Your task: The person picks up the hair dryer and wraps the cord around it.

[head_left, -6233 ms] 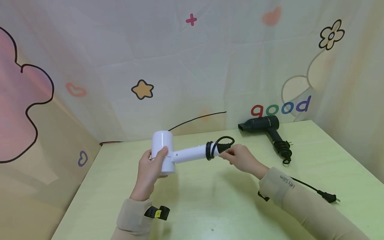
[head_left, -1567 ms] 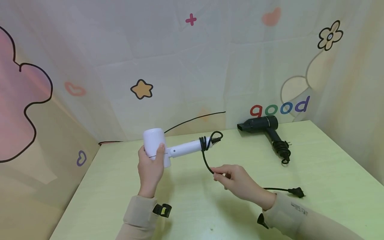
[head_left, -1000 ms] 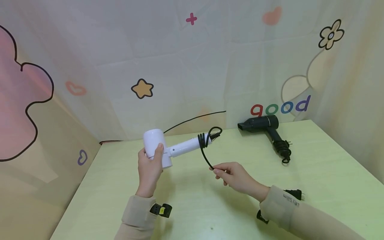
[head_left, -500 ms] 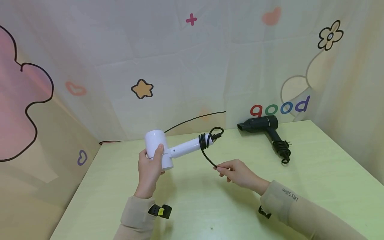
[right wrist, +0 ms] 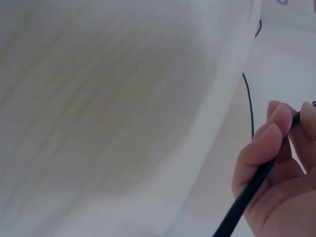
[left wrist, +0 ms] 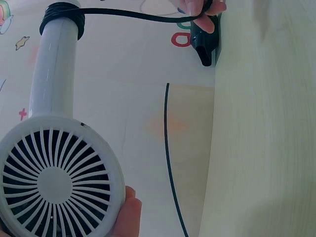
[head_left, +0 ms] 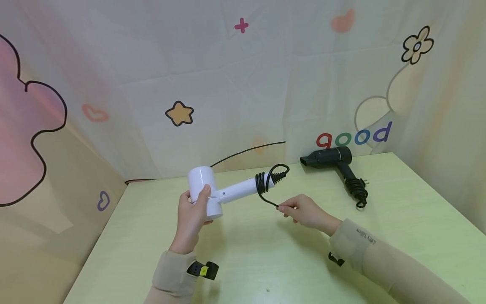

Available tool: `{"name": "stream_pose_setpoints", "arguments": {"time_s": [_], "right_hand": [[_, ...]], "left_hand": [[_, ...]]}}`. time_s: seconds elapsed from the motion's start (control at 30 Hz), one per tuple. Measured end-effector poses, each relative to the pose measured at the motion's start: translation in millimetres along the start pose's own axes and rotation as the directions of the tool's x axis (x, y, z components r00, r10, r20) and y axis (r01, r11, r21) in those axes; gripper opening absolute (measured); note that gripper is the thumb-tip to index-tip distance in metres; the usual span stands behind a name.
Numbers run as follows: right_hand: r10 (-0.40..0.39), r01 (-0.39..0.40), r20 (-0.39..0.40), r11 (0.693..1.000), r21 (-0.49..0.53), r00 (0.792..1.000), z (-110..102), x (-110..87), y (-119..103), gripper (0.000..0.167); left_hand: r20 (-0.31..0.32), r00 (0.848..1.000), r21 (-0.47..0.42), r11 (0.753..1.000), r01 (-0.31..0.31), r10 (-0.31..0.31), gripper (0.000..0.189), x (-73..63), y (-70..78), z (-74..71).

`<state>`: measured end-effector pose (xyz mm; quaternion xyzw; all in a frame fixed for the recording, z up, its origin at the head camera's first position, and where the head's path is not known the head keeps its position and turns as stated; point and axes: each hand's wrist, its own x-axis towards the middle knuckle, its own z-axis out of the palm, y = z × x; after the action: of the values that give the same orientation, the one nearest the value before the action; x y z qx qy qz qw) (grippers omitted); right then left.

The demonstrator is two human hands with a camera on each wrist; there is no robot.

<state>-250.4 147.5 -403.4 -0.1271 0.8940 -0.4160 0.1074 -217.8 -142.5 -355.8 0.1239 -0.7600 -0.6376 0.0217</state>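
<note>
A white hair dryer (head_left: 237, 191) is held above the table, its handle pointing right and slightly up. My left hand (head_left: 192, 217) grips its barrel, thumb across the front. The left wrist view shows the slotted round grille (left wrist: 55, 185) at the barrel's end. Several turns of the black cord (head_left: 260, 183) wrap the handle's end, and a loop stands out past the tip. Just below and right of the handle, my right hand (head_left: 309, 213) pinches the cord's loose run between thumb and fingers. In the right wrist view the cord (right wrist: 252, 191) passes through those fingers. The plug is hidden.
A black hair dryer (head_left: 328, 157) with its cord wound round the handle lies at the table's back right. The pale green table (head_left: 243, 270) meets a printed curtain (head_left: 235, 84) behind and at both sides.
Cord turns on the handle have increased from about 6 s ago. My right hand has swung below the handle, then lately up and right; the plug, earlier visible at right, has gone from sight.
</note>
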Motion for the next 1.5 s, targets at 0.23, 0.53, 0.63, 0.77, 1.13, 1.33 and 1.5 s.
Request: {"name": "stream_pose_setpoints", "arguments": {"time_s": [0.23,0.53,0.63,0.77,1.13,1.33,1.5], "right_hand": [[-0.027,0.025,-0.055,0.999,-0.04,0.998,-7.0,6.6,0.4,0.031],[-0.04,0.028,-0.123,0.995,-0.097,0.992,-22.7,13.3,-4.8,0.023],[-0.054,0.037,-0.144,0.992,-0.119,0.988,-29.1,14.0,-9.5,0.016],[-0.12,0.09,-0.164,0.98,-0.179,0.979,-34.7,12.6,-15.5,0.014],[-0.081,0.062,-0.142,0.989,-0.135,0.986,-45.2,7.6,-21.8,0.028],[-0.095,0.074,-0.145,0.986,-0.148,0.985,-49.0,6.9,-24.0,0.027],[-0.108,0.083,-0.154,0.983,-0.165,0.982,-51.8,6.7,-26.2,0.027]], "left_hand": [[0.043,0.999,0.003,1.0,0.001,-0.001,0.079,0.1,-1.7,0.7],[0.096,0.995,0.024,1.0,-0.018,0.015,0.073,-2.4,-1.0,1.8],[0.112,0.993,0.025,0.999,-0.03,0.026,0.071,-2.7,-0.8,1.4],[0.126,0.991,0.043,0.998,-0.045,0.039,0.069,-1.5,-1.1,0.4],[0.174,0.983,0.108,0.991,-0.082,0.062,0.066,-0.7,-2.5,-2.1],[0.192,0.978,0.131,0.986,-0.105,0.079,0.068,-1.0,-3.9,-3.1],[0.193,0.975,0.16,0.977,-0.139,0.107,0.07,-1.3,-5.6,-3.4]]}}
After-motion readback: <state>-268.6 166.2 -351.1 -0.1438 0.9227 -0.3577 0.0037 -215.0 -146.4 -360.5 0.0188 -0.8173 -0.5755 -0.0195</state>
